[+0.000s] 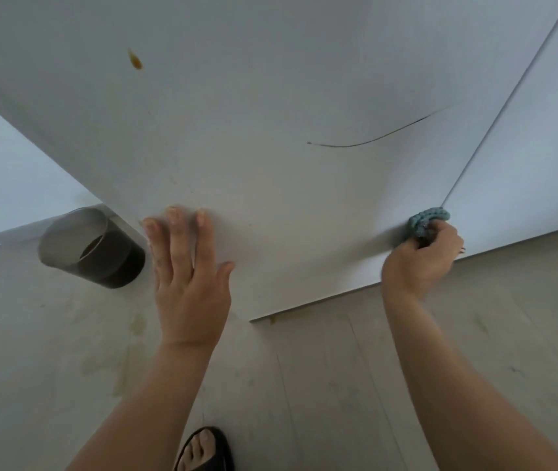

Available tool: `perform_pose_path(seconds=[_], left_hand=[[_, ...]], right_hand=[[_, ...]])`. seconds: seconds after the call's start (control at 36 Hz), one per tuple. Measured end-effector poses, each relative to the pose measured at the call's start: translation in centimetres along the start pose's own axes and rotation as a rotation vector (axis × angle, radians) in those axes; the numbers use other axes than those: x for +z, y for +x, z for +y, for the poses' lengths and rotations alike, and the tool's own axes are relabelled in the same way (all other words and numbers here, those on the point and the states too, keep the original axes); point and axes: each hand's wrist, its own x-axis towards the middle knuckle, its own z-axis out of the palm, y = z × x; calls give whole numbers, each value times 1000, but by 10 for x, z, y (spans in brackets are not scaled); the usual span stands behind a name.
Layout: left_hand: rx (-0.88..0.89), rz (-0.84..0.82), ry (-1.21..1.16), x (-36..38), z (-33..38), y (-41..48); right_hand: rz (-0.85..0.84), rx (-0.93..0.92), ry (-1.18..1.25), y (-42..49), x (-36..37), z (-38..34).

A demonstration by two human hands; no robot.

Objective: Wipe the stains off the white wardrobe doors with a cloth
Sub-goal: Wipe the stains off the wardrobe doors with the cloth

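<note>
The wardrobe door (271,130) is plain white, with an orange-brown stain (135,59) and a thin dark line (372,134). The cloth (423,220) is teal, the cup (77,232) smoky grey holding dark brown liquid (114,260), the floor (338,368) pale wood-grain, the sandal (216,443) black.

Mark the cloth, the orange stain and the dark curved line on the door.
cloth (428,218), head view, bunched blue top.
orange stain (135,59), head view, its middle.
dark curved line (380,137), head view, midway along.

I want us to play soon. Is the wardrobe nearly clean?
Not yet. The wardrobe door looks mostly clean low down. The right hand holds the blue cloth against it near its bottom edge; the left hand presses flat. To do: the orange stain and the dark curved line higher up.
</note>
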Motion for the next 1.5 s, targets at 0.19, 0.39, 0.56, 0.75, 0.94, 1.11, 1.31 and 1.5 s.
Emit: perform_pose_path(seconds=[0.19,0.39,0.56,0.75,0.94,1.11,1.31,1.5], left_hand=[[2,12,-2,0,-1,-1],[-3,3,-24,2,1,-1],[-12,-1,-37,3,1,-1],[-10,-4,-33,3,2,-1],[1,-7,-47,3,1,-2],[-7,-17,-32,0,1,-2],[-20,-25,-4,3,7,-13],[-22,-78,93,17,10,-21]], right_hand=[[-164,-164,-18,-70,16,5],[-43,14,-27,-36,14,3],[-230,-112,17,-105,23,-15],[-33,188,55,-87,34,-15],[-283,-57,122,-163,42,-30],[-213,20,52,-149,44,-11],[-396,-8,67,-174,41,-3],[-63,372,-18,-75,16,59]])
